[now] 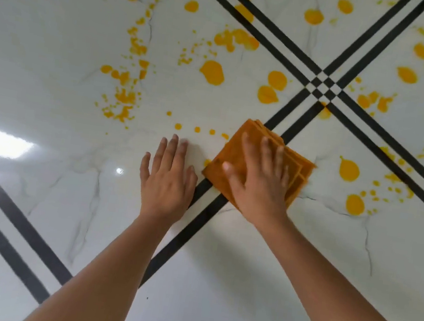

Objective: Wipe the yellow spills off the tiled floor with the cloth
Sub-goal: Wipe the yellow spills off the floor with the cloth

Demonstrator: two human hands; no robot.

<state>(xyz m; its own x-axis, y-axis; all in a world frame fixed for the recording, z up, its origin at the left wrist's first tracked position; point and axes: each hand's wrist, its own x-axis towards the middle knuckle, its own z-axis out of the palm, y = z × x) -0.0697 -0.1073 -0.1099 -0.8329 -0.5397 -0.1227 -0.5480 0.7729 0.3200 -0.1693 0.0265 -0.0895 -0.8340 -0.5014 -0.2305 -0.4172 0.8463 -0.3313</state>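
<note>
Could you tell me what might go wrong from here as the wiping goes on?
The right hand presses a small folded cloth against many yellow spills; it may saturate and smear rather than lift. The left hand rests flat on the glossy floor near small drops and could slip or spread them.

Two hands counted: left hand, right hand. One folded orange cloth. Yellow spills: too many for exact count, dozens of blobs and droplets. Paired black stripes: three double bands seen on tiled floor.
</note>
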